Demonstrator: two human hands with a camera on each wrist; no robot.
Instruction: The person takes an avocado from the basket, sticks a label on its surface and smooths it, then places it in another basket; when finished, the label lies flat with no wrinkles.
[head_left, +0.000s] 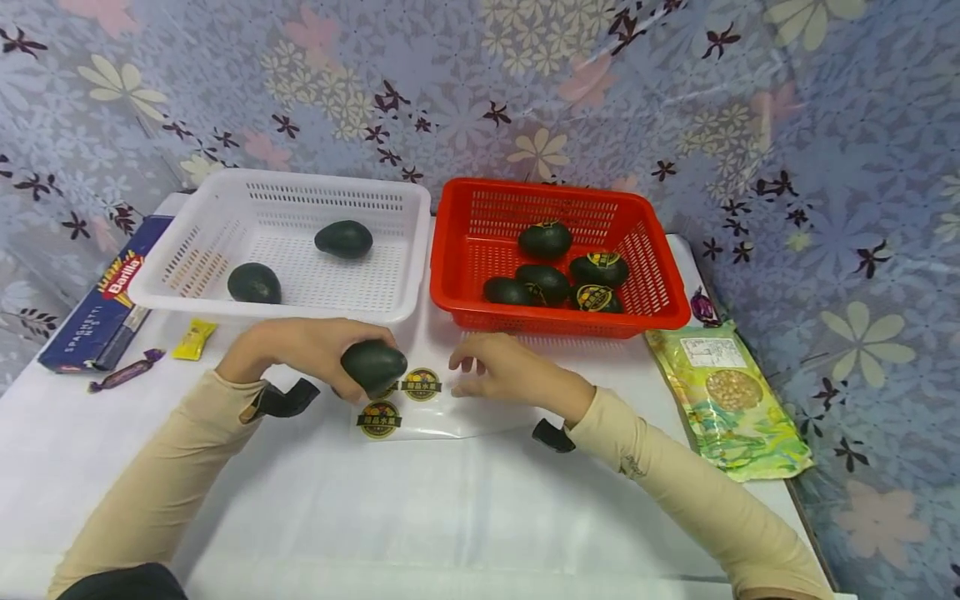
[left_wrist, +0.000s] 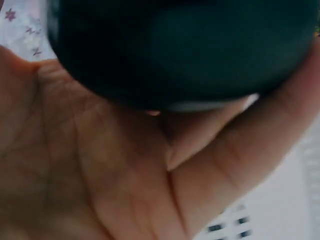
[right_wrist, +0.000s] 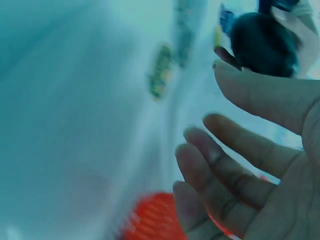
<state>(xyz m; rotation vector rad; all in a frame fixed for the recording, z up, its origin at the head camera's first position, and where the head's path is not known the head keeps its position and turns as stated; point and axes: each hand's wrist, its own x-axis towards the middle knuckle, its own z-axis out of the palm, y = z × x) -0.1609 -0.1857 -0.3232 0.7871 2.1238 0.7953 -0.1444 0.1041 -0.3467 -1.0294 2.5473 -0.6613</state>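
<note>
A dark green avocado (head_left: 373, 365) is gripped by the left grip (head_left: 315, 350), fingers curled round it, just above a sticker sheet (head_left: 427, 408) on the tabletop (head_left: 450, 517). The right grip (head_left: 502, 371) is held open just beside it, fingers relaxed over the sheet.

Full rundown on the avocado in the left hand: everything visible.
The avocado is dark green, nearly black, egg-shaped, with a smooth dull skin and no sticker visible on the sides shown. The left hand grips it from above, fingers curled round it, lying on its side. It sits just over the left edge of the clear sticker sheet, partly covering one round label; whether it touches the sheet cannot be told. The left wrist view shows it blurred against the palm.
</note>
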